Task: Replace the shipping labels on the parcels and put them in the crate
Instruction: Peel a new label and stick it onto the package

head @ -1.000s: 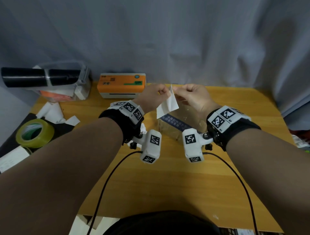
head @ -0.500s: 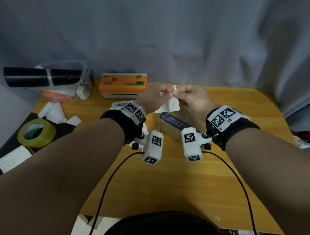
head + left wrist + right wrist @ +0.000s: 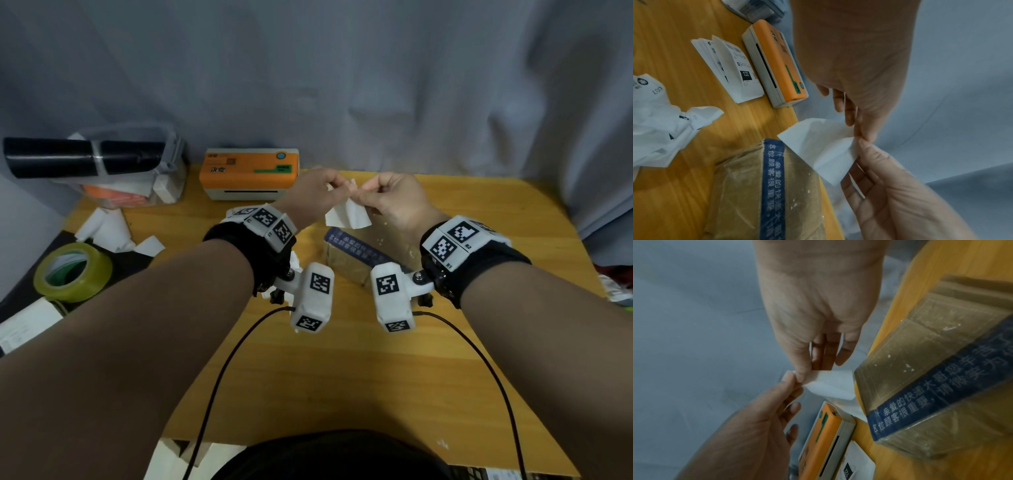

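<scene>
Grey curtain hangs behind a wooden tabletop (image 3: 308, 377) where a white label (image 3: 347, 216) is held in the air above the taped parcel (image 3: 356, 255), pinched at one corner by both hands. A second ago the sheet hung flat; now the left hand (image 3: 313, 193) and right hand (image 3: 394, 198) have closed nearer together, each grip clamped on that corner, apparently splitting label from backing. Judged from this, the fresh label is not yet on the parcel. Behind the parcel sits the orange printer (image 3: 248, 173); left of it lie paper scraps (image 3: 109, 229) and a tape roll (image 3: 72, 272).
</scene>
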A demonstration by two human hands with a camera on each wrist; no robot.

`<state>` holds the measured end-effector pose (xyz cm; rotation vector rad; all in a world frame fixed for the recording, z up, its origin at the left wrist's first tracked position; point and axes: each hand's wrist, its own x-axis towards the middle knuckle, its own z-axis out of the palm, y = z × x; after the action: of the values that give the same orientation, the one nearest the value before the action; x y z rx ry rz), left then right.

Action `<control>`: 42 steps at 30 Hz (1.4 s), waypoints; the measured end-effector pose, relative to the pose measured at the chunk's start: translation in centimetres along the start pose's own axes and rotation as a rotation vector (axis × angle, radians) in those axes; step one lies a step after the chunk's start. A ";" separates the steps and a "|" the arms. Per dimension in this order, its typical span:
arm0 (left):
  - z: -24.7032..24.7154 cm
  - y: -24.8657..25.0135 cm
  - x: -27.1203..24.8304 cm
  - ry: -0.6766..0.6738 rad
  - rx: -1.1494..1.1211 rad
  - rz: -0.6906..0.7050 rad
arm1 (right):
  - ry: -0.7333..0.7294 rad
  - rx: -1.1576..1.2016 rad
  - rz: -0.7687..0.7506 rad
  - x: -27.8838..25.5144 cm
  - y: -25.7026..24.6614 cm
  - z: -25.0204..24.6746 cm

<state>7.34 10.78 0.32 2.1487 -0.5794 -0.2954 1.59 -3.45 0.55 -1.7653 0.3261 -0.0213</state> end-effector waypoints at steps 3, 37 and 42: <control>-0.1 -0.1 0.3 -0.018 0.010 -0.033 | -0.025 -0.072 -0.019 0.0 0.0 0.1; 0.4 0.6 0.0 0.089 -0.084 -0.070 | 0.114 0.035 -0.024 0.0 -0.1 1.2; -0.1 0.6 0.0 0.049 -0.041 -0.038 | 0.036 0.057 -0.013 -0.3 -0.3 0.8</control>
<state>7.17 10.56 0.88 2.1235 -0.5013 -0.2720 1.54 -2.52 0.74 -1.7122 0.3375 -0.0709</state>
